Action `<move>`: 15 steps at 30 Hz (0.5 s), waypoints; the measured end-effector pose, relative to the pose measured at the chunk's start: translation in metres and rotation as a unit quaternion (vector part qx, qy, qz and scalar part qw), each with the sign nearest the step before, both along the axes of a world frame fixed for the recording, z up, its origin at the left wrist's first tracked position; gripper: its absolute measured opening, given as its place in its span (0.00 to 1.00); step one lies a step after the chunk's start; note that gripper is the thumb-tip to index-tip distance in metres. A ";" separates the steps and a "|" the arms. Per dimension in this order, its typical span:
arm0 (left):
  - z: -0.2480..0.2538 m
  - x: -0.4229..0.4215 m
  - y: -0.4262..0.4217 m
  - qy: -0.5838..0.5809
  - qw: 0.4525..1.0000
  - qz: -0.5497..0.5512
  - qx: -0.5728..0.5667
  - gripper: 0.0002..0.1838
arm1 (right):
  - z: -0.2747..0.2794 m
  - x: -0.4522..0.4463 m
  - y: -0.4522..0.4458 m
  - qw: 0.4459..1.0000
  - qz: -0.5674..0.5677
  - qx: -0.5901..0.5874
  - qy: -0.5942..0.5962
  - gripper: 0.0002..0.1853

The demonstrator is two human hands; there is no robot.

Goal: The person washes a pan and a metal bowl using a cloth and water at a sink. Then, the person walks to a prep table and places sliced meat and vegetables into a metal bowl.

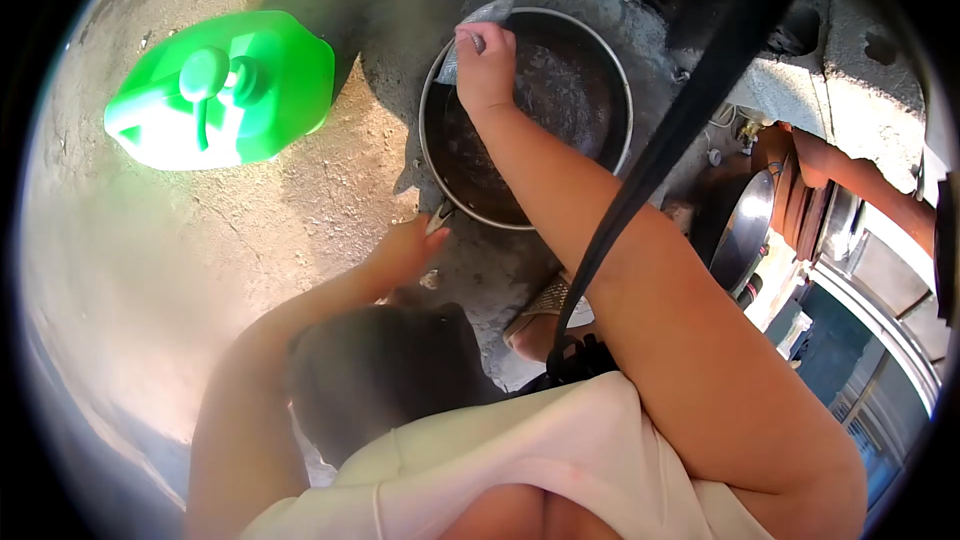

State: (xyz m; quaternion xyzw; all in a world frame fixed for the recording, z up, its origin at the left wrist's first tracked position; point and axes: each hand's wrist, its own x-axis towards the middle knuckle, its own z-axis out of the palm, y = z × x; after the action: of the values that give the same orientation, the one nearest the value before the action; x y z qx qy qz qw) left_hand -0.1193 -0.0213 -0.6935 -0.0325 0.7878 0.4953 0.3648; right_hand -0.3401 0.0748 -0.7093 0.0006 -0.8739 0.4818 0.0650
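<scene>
The round pan [575, 105] sits at the upper centre of the frame, its mouth facing up towards me. Its short handle [438, 217] points to the lower left, the long axis slanting down from the rim, and my left hand [403, 252] is curled around its end. With my right hand [487, 65] I grip a grey, crumpled scrubbing cloth [491, 11] between bent fingers at the pan's upper-left rim; the cloth's long axis runs from upper right to lower left. A green jug [262, 95] lies on the concrete [300, 205], upper left. My 2 hands are apart.
</scene>
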 end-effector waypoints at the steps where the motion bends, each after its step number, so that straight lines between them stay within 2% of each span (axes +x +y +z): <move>1: -0.002 -0.001 0.000 0.002 1.000 0.003 -0.005 0.22 | 0.005 0.027 -0.001 0.997 0.078 -0.003 -0.018 0.04; 2: -0.001 -0.002 -0.001 0.003 1.000 0.001 -0.003 0.22 | 0.012 0.055 0.004 0.985 0.143 -0.008 -0.092 0.04; 3: 0.000 -0.003 -0.001 -0.002 1.000 -0.012 -0.018 0.22 | 0.015 0.082 0.015 0.972 0.208 -0.026 -0.110 0.02; 5: 0.001 -0.002 0.000 -0.010 0.999 -0.024 -0.029 0.22 | 0.018 0.121 0.064 0.924 0.332 0.046 -0.186 0.06; 8: 0.002 -0.003 -0.001 0.018 0.999 -0.026 -0.042 0.22 | 0.031 0.116 0.169 0.782 0.545 0.237 -0.189 0.12; 9: 0.004 -0.005 -0.001 0.005 0.999 -0.017 -0.032 0.22 | 0.048 0.099 0.199 0.738 0.556 0.315 -0.215 0.12; 11: 0.008 -0.007 0.001 -0.010 1.000 -0.007 -0.022 0.22 | 0.031 0.040 0.271 0.670 0.590 0.435 -0.112 0.14; 12: 0.009 -0.009 0.001 -0.019 0.999 -0.011 -0.026 0.22 | 0.035 -0.003 0.289 0.645 0.613 0.455 -0.027 0.13; 13: 0.010 -0.011 0.001 -0.029 0.999 -0.017 -0.031 0.22 | 0.062 -0.040 0.278 0.607 0.621 0.496 0.012 0.13; 14: 0.005 -0.009 0.003 -0.032 0.998 -0.017 -0.044 0.22 | 0.055 -0.076 0.277 0.559 0.638 0.521 0.097 0.12; 15: 0.004 -0.009 0.002 -0.033 0.998 -0.021 -0.047 0.22 | 0.079 -0.097 0.239 0.513 0.639 0.567 0.086 0.13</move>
State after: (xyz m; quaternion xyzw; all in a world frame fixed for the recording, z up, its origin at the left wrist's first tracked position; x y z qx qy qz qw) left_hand -0.1284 -0.0194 -0.6894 -0.0496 0.7984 0.4483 0.3989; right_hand -0.4366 0.3135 -0.6307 0.6367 -0.7155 -0.2071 -0.1993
